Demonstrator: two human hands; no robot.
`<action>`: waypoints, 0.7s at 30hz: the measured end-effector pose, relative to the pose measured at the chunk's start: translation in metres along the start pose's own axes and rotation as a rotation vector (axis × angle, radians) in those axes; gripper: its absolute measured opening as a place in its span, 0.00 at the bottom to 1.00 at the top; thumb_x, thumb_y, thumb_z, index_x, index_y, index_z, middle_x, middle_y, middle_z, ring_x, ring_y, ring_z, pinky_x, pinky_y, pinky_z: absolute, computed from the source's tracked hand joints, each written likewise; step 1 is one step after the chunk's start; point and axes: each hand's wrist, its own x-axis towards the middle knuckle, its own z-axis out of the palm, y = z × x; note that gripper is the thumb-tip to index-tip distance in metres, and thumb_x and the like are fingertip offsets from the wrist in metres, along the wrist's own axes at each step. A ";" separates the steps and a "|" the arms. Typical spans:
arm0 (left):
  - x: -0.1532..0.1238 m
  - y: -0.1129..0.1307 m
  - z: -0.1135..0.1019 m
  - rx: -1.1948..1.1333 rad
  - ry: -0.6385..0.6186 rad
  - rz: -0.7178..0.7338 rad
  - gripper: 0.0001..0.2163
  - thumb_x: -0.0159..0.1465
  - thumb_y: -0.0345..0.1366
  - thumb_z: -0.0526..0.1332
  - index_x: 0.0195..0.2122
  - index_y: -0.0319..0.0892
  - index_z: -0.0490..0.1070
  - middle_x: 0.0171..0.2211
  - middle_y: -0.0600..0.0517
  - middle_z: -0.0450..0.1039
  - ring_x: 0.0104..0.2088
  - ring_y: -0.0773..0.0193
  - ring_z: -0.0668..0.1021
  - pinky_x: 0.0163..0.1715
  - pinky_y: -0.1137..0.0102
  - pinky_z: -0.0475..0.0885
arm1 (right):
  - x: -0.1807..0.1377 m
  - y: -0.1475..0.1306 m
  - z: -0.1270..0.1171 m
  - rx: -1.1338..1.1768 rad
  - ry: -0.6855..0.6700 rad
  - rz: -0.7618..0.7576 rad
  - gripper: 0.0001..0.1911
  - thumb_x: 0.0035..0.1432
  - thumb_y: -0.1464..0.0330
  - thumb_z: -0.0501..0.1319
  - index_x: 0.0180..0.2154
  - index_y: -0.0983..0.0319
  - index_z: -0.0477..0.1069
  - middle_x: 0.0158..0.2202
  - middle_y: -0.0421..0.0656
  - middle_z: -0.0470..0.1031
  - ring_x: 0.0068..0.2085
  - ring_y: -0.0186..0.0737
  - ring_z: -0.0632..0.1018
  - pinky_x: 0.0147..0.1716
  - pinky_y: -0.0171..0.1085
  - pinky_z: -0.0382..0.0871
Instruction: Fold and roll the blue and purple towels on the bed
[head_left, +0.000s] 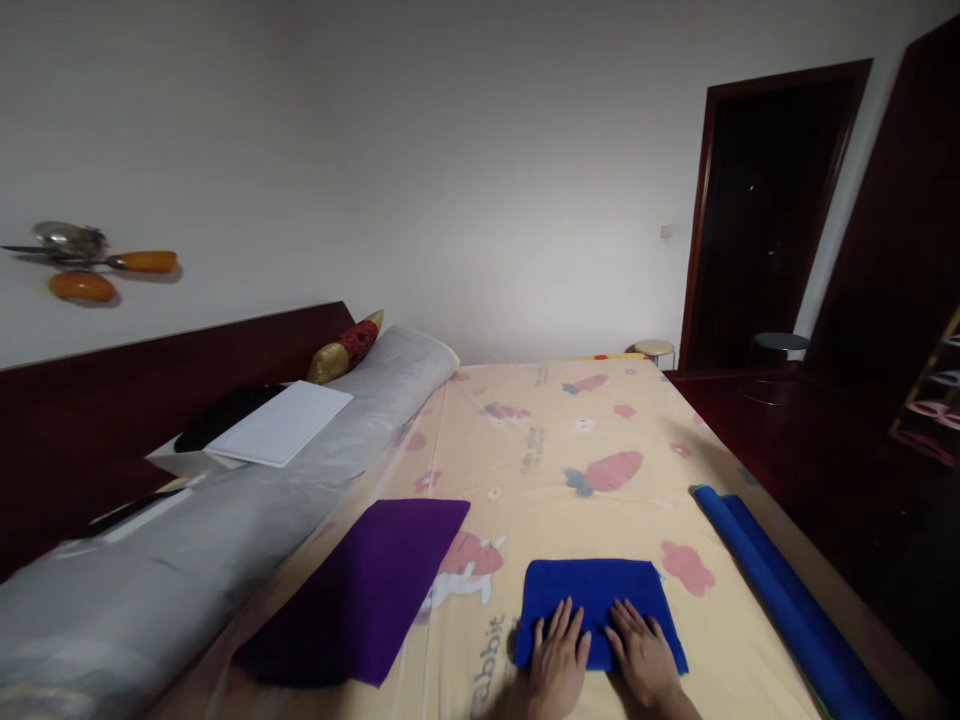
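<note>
A folded blue cloth [592, 595] lies on the yellow carrot-print bed sheet [570, 450] near the bottom of the view. My left hand [559, 660] rests flat on its near left part, fingers stretched out and slightly apart. My right hand [645, 655] lies flat on its near right part, fingers spread. Neither hand grips anything. A purple cloth [367, 590] lies flat on the sheet to the left of the blue one, apart from my hands.
A long blue roll [780, 595] lies along the bed's right edge. A grey covered bolster [225, 520] with a white sheet of paper [281, 425] on it runs along the dark headboard [150, 390] at left. A dark doorway [765, 210] and stools [654, 348] stand beyond.
</note>
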 end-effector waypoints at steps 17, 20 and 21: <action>0.059 -0.049 -0.036 0.155 0.061 -0.215 0.22 0.67 0.40 0.45 0.60 0.46 0.62 0.64 0.48 0.58 0.63 0.55 0.61 0.60 0.51 0.54 | 0.042 0.075 -0.004 -0.137 0.141 0.137 0.26 0.64 0.56 0.45 0.57 0.59 0.66 0.62 0.48 0.63 0.63 0.48 0.62 0.57 0.52 0.57; 0.072 -0.062 -0.038 0.117 0.160 -0.259 0.19 0.66 0.35 0.47 0.55 0.45 0.68 0.58 0.47 0.68 0.58 0.56 0.66 0.58 0.56 0.56 | 0.055 0.086 -0.012 -0.101 0.185 0.110 0.23 0.64 0.59 0.45 0.52 0.56 0.70 0.60 0.47 0.67 0.61 0.47 0.66 0.55 0.52 0.60; 0.076 -0.065 -0.040 0.109 0.174 -0.273 0.18 0.66 0.33 0.48 0.53 0.45 0.69 0.55 0.47 0.70 0.56 0.56 0.67 0.57 0.57 0.56 | 0.059 0.089 -0.015 -0.087 0.196 0.112 0.22 0.63 0.60 0.45 0.51 0.56 0.70 0.59 0.46 0.68 0.59 0.47 0.67 0.54 0.50 0.61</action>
